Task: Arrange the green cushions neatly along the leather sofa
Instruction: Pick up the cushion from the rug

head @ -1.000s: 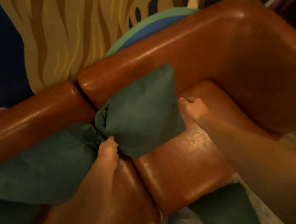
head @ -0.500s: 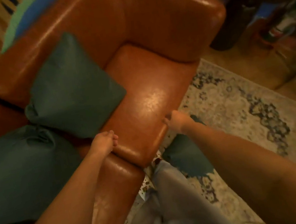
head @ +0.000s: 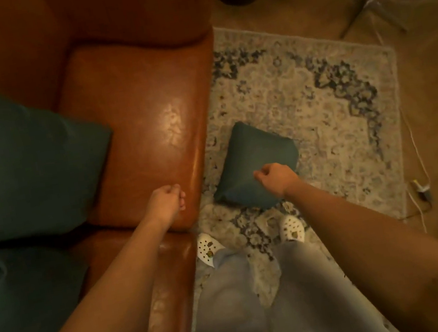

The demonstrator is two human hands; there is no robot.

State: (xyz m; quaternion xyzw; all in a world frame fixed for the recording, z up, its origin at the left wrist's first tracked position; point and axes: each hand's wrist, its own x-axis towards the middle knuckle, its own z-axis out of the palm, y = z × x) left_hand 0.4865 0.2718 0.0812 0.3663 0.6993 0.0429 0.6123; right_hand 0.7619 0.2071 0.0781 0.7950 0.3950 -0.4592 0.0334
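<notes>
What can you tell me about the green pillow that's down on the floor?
The small green cushion is dark green, soft-looking fabric, roughly square with puffy corners. It lies flat on the patterned rug, turned at an angle, just beside the leather sofa front. The right hand is over its near edge with fingers curled; whether it already grips the fabric is unclear.

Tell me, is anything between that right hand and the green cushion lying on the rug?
Nothing visible. The right hand hangs directly over the near edge of the green cushion on the rug, fingers curled; whether it already touches the fabric cannot be told.
</notes>
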